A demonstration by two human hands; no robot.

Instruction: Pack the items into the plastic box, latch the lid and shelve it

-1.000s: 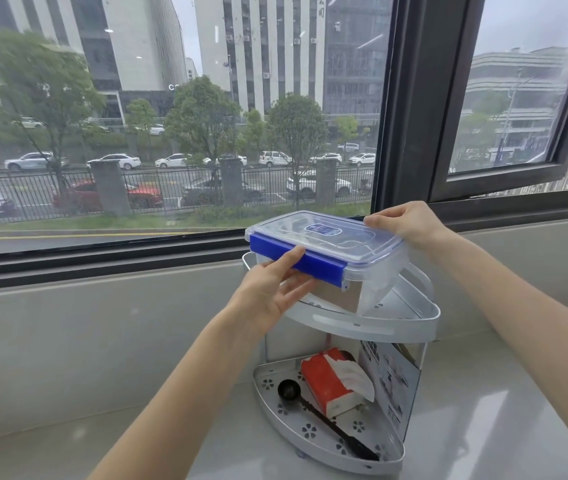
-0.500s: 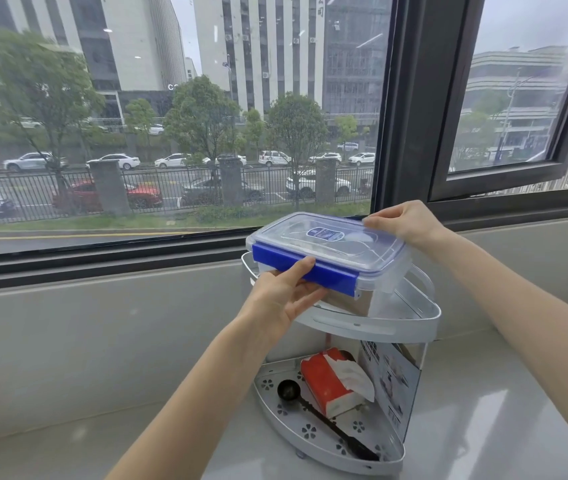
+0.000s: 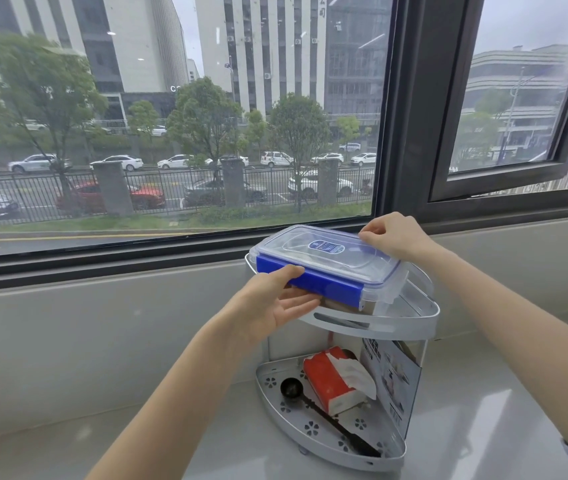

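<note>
1. A person's two bare arms reach in from the bottom of the frame toward a small two-tier grey corner shelf (image 3: 410,322), right of centre on a pale grey table (image 3: 483,410) beneath a large window (image 3: 171,116).
2. The plastic box (image 3: 327,263) is clear, with a clear lid and a blue latch flap along its near long side. It sits at the shelf's upper tier, just right of the middle of the frame, with the lid on and the blue flap folded down.
3. The left hand (image 3: 275,303) is at the box's near left edge. Its thumb lies on top of the blue flap and its fingers curl underneath, so the grip is clamped on the box.
4. The right hand (image 3: 393,235) rests on the far right corner of the lid, fingers bent down over the edge; its grip is closed on the box there.
5. Whether the box's base fully rests on the upper tier cannot be told, because the shelf's rim hides it.
6. On the lower tier, in the lower right of the frame, lies a red tissue pack (image 3: 334,379) with white tissue sticking out. Just left of it is a black measuring spoon (image 3: 293,388), its handle running toward the lower right.
7. A printed card (image 3: 393,375) stands upright against the right side of the lower tier.
8. Through the window are parked cars, trees, a fence and tall buildings.
</note>
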